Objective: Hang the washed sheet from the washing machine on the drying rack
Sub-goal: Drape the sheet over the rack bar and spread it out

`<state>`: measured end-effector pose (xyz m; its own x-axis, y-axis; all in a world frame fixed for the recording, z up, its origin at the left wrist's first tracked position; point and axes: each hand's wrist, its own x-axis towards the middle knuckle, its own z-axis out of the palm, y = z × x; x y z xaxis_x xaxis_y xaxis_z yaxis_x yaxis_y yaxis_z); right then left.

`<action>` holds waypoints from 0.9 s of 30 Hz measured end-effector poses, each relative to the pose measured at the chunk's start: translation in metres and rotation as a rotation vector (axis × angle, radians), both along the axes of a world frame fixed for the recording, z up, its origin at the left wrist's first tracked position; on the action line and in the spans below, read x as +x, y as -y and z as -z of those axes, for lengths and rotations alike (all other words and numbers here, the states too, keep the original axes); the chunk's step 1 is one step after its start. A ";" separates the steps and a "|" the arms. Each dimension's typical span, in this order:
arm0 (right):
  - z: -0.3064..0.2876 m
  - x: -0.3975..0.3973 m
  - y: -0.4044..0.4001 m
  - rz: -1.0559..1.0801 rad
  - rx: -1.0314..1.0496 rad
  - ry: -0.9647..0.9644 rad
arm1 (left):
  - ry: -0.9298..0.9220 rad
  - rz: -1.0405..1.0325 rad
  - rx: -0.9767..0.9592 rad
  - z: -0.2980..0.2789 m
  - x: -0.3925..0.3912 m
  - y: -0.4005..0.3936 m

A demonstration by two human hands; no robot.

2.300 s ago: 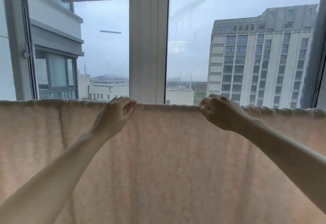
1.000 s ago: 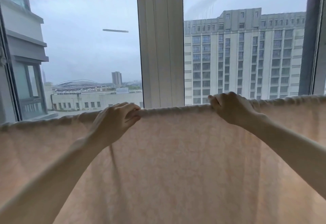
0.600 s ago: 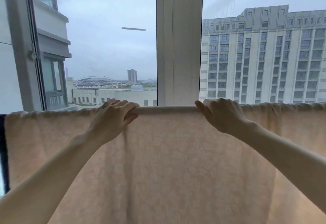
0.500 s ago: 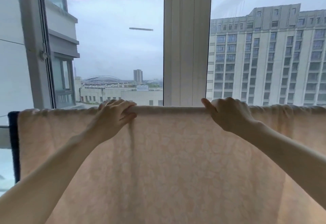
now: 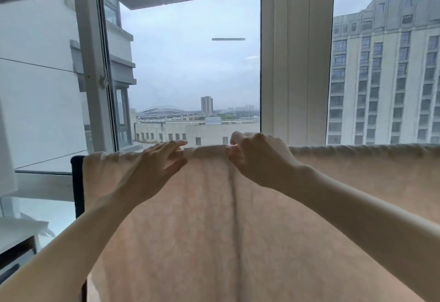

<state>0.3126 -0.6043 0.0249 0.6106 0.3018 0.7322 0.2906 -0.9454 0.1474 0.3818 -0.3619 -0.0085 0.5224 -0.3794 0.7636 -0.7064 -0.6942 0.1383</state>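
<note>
Your pale peach, softly textured sheet (image 5: 238, 230) hangs draped over a horizontal bar of the drying rack that it hides from view, spread across the lower frame in front of the white-framed window (image 5: 297, 63), with a dark navy strip (image 5: 77, 182) showing at its left edge. Your left hand (image 5: 154, 171) lies on the top fold with fingers stretched out almost flat, gripping nothing that you can see. Just beside it, your right hand (image 5: 259, 159) is curled, its fingers pinching a bunched bit of the top edge, from which a vertical crease runs down the cloth.
</note>
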 end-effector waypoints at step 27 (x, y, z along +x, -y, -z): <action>0.000 0.042 -0.112 -0.031 0.007 -0.116 | -0.280 -0.213 -0.514 0.004 0.059 -0.182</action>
